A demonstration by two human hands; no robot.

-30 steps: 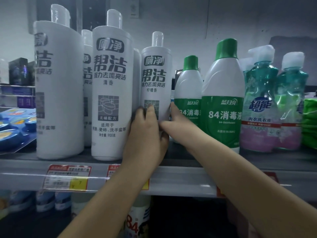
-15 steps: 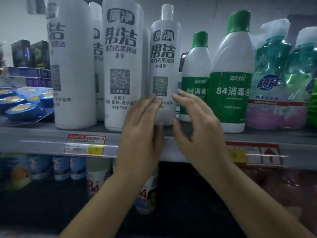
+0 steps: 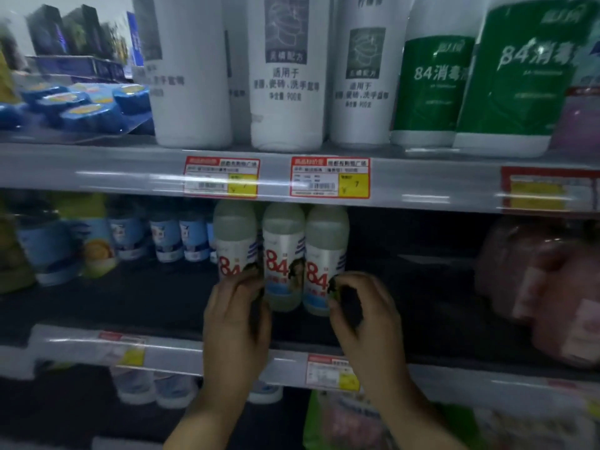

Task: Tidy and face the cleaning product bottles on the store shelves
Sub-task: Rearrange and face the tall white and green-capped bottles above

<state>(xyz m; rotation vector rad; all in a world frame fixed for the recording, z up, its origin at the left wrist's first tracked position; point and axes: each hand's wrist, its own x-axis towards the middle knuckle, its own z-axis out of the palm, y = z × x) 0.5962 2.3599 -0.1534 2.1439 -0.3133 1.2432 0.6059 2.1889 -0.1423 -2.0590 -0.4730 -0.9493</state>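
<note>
Three small pale bottles marked "84" stand side by side on the middle shelf point(image 3: 181, 355). My left hand point(image 3: 237, 316) is in front of the left 84 bottle point(image 3: 234, 241) and hides its lower half, with the thumb by the gap to the middle 84 bottle point(image 3: 283, 254). My right hand point(image 3: 360, 315) is curled, with its fingertips at the right edge of the right 84 bottle point(image 3: 326, 251). Neither hand has closed around a bottle. Tall white cleaner bottles point(image 3: 285, 76) and green-labelled 84 bottles point(image 3: 430, 86) stand on the upper shelf point(image 3: 97, 167).
Blue round packs point(image 3: 84, 105) lie at the upper left. Small blue-labelled bottles point(image 3: 168, 238) stand left of the 84 bottles. Pink refill bags point(image 3: 545, 287) fill the right of the middle shelf. A dark gap lies between the 84 bottles and those bags. More goods sit on the shelf below.
Both hands left the white bottle on the upper shelf and dropped to the three 84 bottles on the middle shelf. My view tilted down with them.
</note>
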